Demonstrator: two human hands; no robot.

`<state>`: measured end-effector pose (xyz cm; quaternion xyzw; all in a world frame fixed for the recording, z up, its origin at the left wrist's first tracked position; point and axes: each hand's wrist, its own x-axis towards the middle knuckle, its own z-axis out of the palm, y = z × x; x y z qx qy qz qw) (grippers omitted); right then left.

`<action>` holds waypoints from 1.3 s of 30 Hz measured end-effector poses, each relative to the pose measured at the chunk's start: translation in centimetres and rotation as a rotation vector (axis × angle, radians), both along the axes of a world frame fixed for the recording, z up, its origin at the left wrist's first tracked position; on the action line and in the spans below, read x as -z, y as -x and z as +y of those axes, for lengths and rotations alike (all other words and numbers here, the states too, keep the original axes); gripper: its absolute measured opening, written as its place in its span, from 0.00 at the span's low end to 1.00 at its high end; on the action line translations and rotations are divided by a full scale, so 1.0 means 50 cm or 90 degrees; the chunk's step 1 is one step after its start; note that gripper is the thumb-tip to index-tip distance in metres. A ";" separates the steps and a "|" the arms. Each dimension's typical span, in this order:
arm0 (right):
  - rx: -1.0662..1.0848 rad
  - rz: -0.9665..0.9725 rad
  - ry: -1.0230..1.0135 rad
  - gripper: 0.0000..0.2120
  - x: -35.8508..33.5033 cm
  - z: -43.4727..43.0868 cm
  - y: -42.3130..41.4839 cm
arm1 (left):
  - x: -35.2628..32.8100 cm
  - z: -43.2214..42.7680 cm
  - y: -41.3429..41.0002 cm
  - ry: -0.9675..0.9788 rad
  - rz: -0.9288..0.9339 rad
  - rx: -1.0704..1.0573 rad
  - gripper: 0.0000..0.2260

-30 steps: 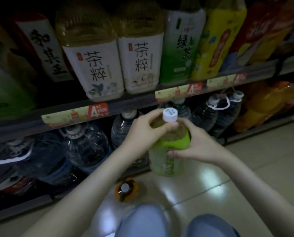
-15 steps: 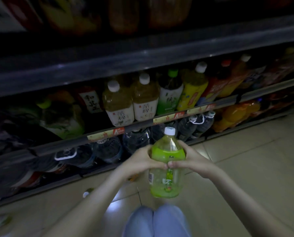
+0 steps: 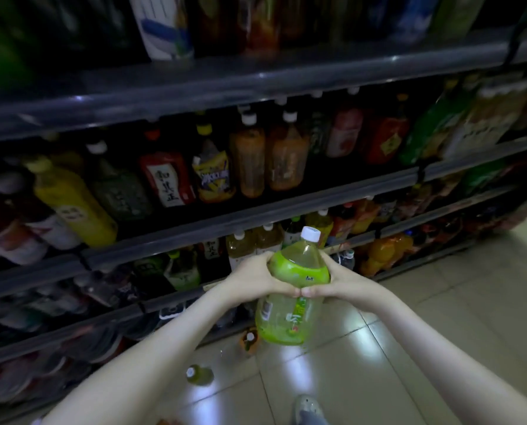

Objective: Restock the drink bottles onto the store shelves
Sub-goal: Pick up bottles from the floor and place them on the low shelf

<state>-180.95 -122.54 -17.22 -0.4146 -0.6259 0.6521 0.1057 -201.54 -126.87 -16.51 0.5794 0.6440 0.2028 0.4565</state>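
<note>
Bottle raised vs 0.5 s ago, L hand & R hand fingers grasping it

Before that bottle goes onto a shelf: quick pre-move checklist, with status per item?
1. Two-handed hold: left hand and right hand both wrap the green tea bottle at its shoulder. Ok.
2. Closure: white cap sits on the neck. Ok.
3. Bottle attitude: near upright, leaning slightly. Ok.
4. Free slot: the shelf rows behind the shelf rail look packed and are too dark to judge. Cannot tell.
5. Footing: an orange bottle and a small green bottle stand on the floor by the shelf base, close to the feet. Not ok.
</note>
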 end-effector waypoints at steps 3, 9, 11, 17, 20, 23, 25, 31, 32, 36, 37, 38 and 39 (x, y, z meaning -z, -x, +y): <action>-0.016 -0.012 -0.035 0.49 -0.041 0.000 0.002 | -0.054 -0.007 0.003 -0.064 0.062 0.011 0.29; -0.007 -0.012 -0.106 0.47 -0.093 0.034 -0.015 | -0.090 0.001 -0.040 -0.111 0.117 -0.050 0.32; 0.002 0.004 -0.142 0.41 -0.109 0.058 -0.031 | -0.096 0.017 -0.069 -0.126 0.131 -0.070 0.33; 0.075 -0.037 -0.398 0.09 -0.174 0.158 -0.115 | -0.120 0.100 -0.169 -0.161 0.177 -0.130 0.36; 0.009 -0.055 -0.396 0.11 -0.199 0.204 -0.128 | -0.124 0.128 -0.203 -0.156 0.154 -0.161 0.36; -0.008 -0.057 -0.472 0.16 -0.202 0.232 -0.103 | -0.122 0.128 -0.212 -0.150 0.103 -0.208 0.37; -0.017 -0.033 -0.517 0.16 -0.200 0.235 -0.072 | -0.115 0.116 -0.202 -0.142 0.075 -0.241 0.37; -0.038 0.025 -0.510 0.10 -0.194 0.199 0.057 | -0.105 0.065 -0.101 -0.110 0.058 -0.296 0.40; -0.048 0.024 -0.512 0.09 -0.194 0.191 0.081 | -0.105 0.055 -0.079 -0.100 0.061 -0.295 0.41; -0.062 0.009 -0.481 0.08 -0.193 0.145 0.176 | -0.114 0.008 0.016 -0.061 0.100 -0.249 0.40; -0.058 0.000 -0.465 0.08 -0.190 0.132 0.199 | -0.117 -0.002 0.044 -0.049 0.115 -0.226 0.39; -0.055 -0.013 -0.453 0.08 -0.187 0.120 0.222 | -0.118 -0.013 0.074 -0.038 0.129 -0.203 0.39; -0.053 -0.023 -0.446 0.08 -0.184 0.109 0.243 | -0.119 -0.025 0.105 -0.029 0.146 -0.185 0.40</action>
